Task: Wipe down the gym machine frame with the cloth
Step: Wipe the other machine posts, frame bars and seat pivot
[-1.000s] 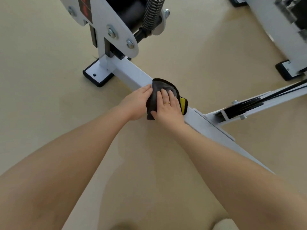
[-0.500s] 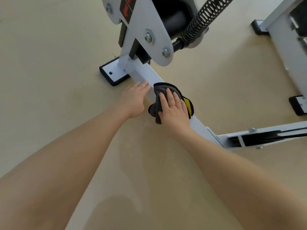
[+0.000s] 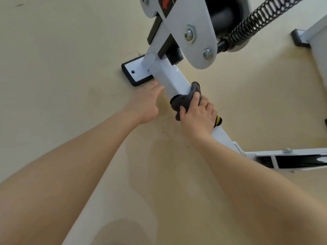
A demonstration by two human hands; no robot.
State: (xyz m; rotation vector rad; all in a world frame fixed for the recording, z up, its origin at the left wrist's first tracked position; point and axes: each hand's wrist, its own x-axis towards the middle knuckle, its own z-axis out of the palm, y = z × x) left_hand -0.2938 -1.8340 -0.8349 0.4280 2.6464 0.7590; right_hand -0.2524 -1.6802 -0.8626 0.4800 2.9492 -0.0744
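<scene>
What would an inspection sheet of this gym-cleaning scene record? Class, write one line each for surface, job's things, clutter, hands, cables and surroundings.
Surface: beige floor, with faint dark marks and small specks.
Job's things: white frame bar running along the floor from a black-edged foot plate; dark cloth with a yellow edge, draped over the bar.
Clutter: nothing seen.
Hands: right hand grips the cloth on the bar; left hand open, fingers straight beside the bar near the foot plate.
Cables: no loose cable seen; a black coil spring runs up to the right.
Surroundings: bolted white plate above the bar; a side beam at right; part of another machine's white frame at far right.
</scene>
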